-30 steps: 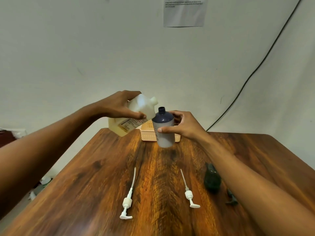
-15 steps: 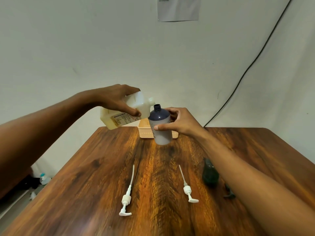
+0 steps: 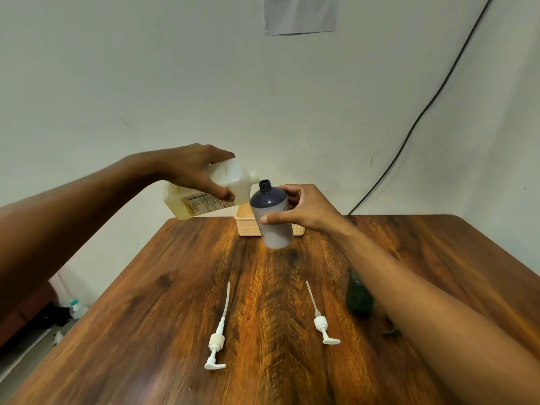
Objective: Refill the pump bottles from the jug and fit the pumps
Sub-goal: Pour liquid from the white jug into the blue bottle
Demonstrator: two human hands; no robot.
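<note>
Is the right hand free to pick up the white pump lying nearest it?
Probably not yet: the right hand grips the bottle in the air. Nothing lies between it and that pump, though.

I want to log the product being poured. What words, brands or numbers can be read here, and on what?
"BIOCHE": label on the jug; the word's end is hidden under the left hand.
Fine print on that label: too small to read.
Paper sheet on the wall: print too small to read.
Bottle in the right hand: no legible text.
</note>
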